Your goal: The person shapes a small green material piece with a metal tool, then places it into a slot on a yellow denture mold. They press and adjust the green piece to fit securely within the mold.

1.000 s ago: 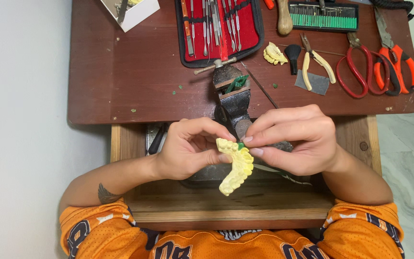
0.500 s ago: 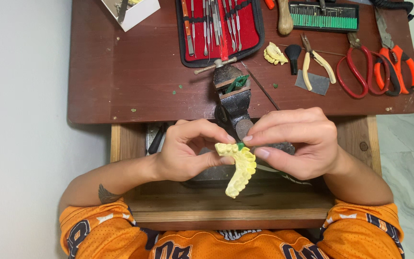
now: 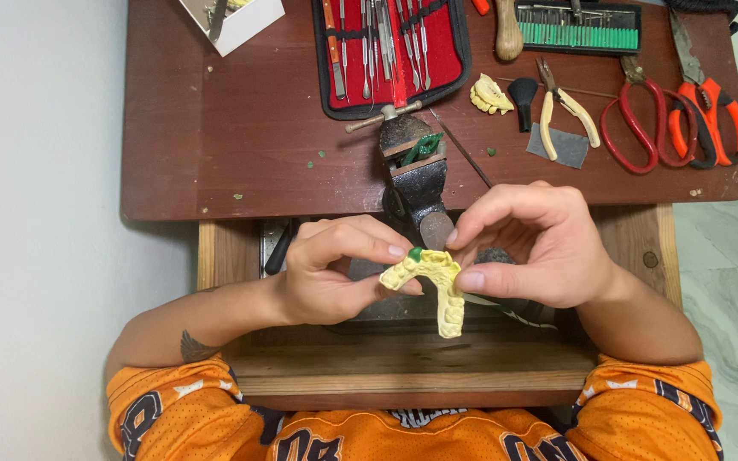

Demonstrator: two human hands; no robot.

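Note:
Both of my hands hold one yellow U-shaped dental cast [image 3: 439, 288] over an open wooden drawer [image 3: 403, 358]. My left hand [image 3: 335, 269] pinches the cast's left end between thumb and fingers. My right hand [image 3: 533, 248] grips its right side, index finger and thumb on the arch. A small green wax piece [image 3: 416, 253] sits on top of the cast between my fingertips. A black bench vise [image 3: 416, 171] stands just beyond my hands and clamps another green piece.
On the brown table [image 3: 215, 128] lie a red case of metal instruments [image 3: 390, 51], a second yellow cast [image 3: 490, 94], yellow-handled pliers [image 3: 567, 107], red shears [image 3: 642, 128], orange-handled snips [image 3: 711, 102], a green bur block [image 3: 578, 26] and a white box [image 3: 232, 17].
The cast has tilted slightly and my fingers have shifted on it; both hands stay in the same place over the drawer.

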